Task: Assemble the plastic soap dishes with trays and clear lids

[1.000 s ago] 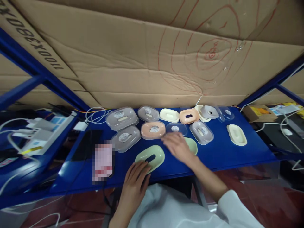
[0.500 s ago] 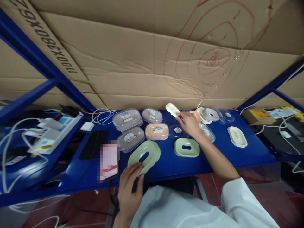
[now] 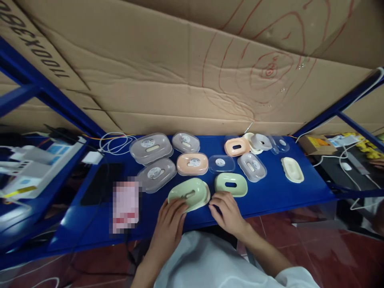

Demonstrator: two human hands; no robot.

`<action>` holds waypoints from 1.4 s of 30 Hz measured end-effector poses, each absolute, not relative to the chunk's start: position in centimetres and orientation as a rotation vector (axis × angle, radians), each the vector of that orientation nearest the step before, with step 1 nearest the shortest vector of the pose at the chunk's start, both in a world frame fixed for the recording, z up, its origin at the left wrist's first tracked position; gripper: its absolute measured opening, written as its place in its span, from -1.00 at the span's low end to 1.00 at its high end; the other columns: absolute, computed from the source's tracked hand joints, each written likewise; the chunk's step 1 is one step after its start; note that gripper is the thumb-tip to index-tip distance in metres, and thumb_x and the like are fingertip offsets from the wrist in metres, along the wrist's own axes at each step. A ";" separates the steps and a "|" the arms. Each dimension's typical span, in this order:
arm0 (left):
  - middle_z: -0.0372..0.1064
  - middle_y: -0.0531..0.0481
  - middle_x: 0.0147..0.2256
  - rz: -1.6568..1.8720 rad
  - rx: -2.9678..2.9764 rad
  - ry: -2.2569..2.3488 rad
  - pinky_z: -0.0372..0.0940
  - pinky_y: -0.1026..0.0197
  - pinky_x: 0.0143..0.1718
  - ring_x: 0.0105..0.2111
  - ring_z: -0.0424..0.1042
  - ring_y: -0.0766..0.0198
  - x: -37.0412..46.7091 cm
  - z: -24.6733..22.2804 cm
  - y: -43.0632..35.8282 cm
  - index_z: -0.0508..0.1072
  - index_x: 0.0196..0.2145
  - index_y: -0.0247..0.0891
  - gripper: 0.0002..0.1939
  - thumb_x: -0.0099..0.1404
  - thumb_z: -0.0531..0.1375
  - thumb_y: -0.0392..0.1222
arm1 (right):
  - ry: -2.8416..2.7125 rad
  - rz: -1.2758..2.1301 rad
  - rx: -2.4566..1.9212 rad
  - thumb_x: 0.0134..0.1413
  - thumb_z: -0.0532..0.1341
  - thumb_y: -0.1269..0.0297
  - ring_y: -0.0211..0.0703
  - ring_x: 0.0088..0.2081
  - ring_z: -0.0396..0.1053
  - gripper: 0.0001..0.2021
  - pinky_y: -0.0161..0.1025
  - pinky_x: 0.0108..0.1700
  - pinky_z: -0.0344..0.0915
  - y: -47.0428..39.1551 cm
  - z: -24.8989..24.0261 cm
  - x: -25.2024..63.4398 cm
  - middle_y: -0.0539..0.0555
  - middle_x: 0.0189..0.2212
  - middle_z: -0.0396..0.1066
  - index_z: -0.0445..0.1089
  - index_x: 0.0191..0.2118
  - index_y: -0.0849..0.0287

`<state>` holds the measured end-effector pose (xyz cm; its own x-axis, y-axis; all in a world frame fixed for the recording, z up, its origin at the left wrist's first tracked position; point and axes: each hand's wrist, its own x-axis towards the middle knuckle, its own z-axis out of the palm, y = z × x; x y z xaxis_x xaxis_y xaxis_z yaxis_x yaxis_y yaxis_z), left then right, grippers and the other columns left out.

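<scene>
A pale green soap dish (image 3: pixel 189 194) lies near the front edge of the blue shelf (image 3: pixel 270 196). My left hand (image 3: pixel 171 218) grips its near left rim. My right hand (image 3: pixel 225 211) has its fingertips at the dish's right end, where a sliver of a cream tray (image 3: pixel 207 187) shows against the green rim. A second green dish (image 3: pixel 231 185) lies just right of it, behind my right hand and apart from it.
Behind stand grey clear-lidded dishes (image 3: pixel 151 148), a peach dish (image 3: pixel 192 164), a loose clear lid (image 3: pixel 221 163), another peach dish (image 3: pixel 237 147) and a cream tray (image 3: pixel 292 169). A blurred phone (image 3: pixel 125 206) and white cables (image 3: pixel 115 143) lie left. A cardboard wall rises behind.
My right hand has come back from the rear row with the cream tray and brought it to the green dish. My left hand has laid the tilted dish flatter.
</scene>
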<state>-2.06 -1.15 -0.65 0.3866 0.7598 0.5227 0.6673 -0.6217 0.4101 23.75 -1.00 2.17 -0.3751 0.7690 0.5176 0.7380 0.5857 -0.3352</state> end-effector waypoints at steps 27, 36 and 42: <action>0.48 -0.17 0.17 1.012 2.456 1.301 0.39 -0.06 0.23 0.21 0.46 0.03 -1.3 0.1 -0.3 0.55 0.01 -0.15 -0.79 0.45 0.24 -0.28 | -2.693 0.307 -1.719 0.37 0.30 -0.01 0.29 0.44 0.23 -0.26 0.32 0.45 0.04 17.6 6.0 29.4 0.39 0.44 0.21 0.16 0.51 0.14; 0.23 -0.24 0.36 1.027 2.359 1.333 0.38 -0.17 0.32 0.39 0.29 -0.08 -1.4 -0.6 -0.1 0.43 0.22 -0.10 -0.60 0.47 0.26 -0.26 | -2.516 0.116 -1.698 0.35 0.33 -0.02 0.39 0.45 0.18 -0.25 0.52 0.41 -0.06 15.2 6.6 30.7 0.40 0.46 0.18 0.14 0.51 0.08; 0.03 -0.29 0.49 0.973 2.058 1.426 0.42 -0.10 0.30 0.45 0.22 -0.06 -1.5 -0.8 0.1 0.07 0.48 -0.05 -0.27 0.49 0.27 -0.13 | -2.544 0.120 -1.201 0.38 0.29 -0.03 0.20 0.47 0.16 -0.34 0.21 0.39 0.22 7.5 8.3 26.9 0.24 0.51 0.10 0.21 0.47 0.00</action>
<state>-1.47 0.13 -0.75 0.2162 0.9313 0.2931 0.6125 -0.3631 0.7021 26.91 7.53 8.27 -0.5931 0.7640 0.2541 0.7367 0.6423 -0.2116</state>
